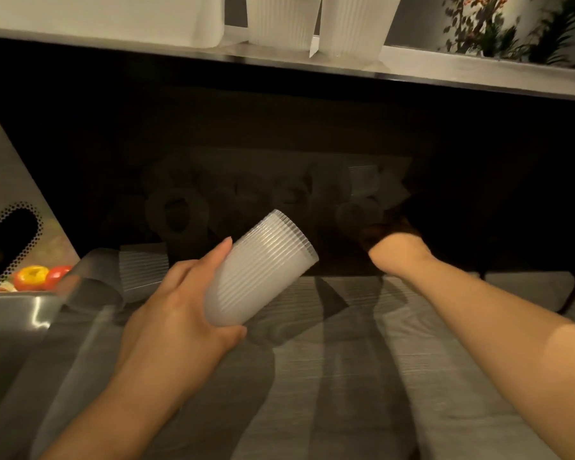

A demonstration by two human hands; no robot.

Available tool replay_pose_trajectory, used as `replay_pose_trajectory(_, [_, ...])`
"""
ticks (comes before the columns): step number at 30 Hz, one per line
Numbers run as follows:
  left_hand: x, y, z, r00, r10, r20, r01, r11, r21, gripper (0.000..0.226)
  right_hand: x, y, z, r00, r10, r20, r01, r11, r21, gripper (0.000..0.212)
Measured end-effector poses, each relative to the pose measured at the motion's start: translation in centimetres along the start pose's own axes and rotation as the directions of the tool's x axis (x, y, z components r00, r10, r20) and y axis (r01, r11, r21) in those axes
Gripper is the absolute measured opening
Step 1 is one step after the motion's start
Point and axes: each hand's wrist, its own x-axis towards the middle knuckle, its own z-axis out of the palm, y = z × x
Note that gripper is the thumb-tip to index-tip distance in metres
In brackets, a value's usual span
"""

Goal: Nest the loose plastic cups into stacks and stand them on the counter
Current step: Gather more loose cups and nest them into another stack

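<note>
Fingers and thumb of my left hand (176,313) curl round the closed lower end of a nested stack of ribbed translucent white plastic cups (259,270), its long axis tilted so the open rims point up, far and to the right. That mouth faces toward my right hand (392,240), which reaches past the far edge of the grey wood-grain surface (412,360) into a dark recess. Whether those right fingers are spread or already pinching something I cannot tell; shadow swallows them beyond the wrist. Just beyond them lie dim loose translucent plastic cups (362,184), scattered across the recess, their number and orientation hard to make out. The right hand is plainly the nearer one to them, so I judge that the next cup would travel near and left into the stack's mouth. Further ribbed white cups stand on the pale far counter (462,66), cut off by the top edge.
</note>
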Motion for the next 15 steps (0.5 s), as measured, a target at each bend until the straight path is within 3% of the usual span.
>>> replay_pose_trajectory(3, [0.5,-0.1,0.0,1.000,0.010,-0.004,-0.010,1.000,0.005,0.110,2.0,-0.5,0.7,0.991,-0.130,-0.035,0.130,0.991,0.004,0.061])
replay_pose_trajectory(8, [0.9,-0.6,0.2,0.998,0.038,0.050,-0.041,0.997,0.061,0.112,2.1,0.4,0.0,0.992,0.003,-0.128,0.008,0.996,0.085,0.043])
replay_pose_trajectory(10, [0.9,-0.9,0.2,0.997,0.035,0.063,-0.039,0.997,0.069,0.113,1.2,1.1,-0.5,0.971,0.045,-0.236,0.019,0.964,0.264,0.032])
replay_pose_trajectory(13, [0.7,-1.0,0.0,0.997,0.039,0.069,-0.044,0.996,0.073,0.114,-1.3,0.6,-2.1,0.959,0.103,-0.265,0.092,0.770,0.631,0.025])
replay_pose_trajectory(15, [0.4,-1.0,-0.2,0.996,0.044,0.080,-0.049,0.997,0.059,0.114,-3.3,-0.1,-3.3,0.976,-0.003,-0.216,0.167,0.642,0.748,0.026])
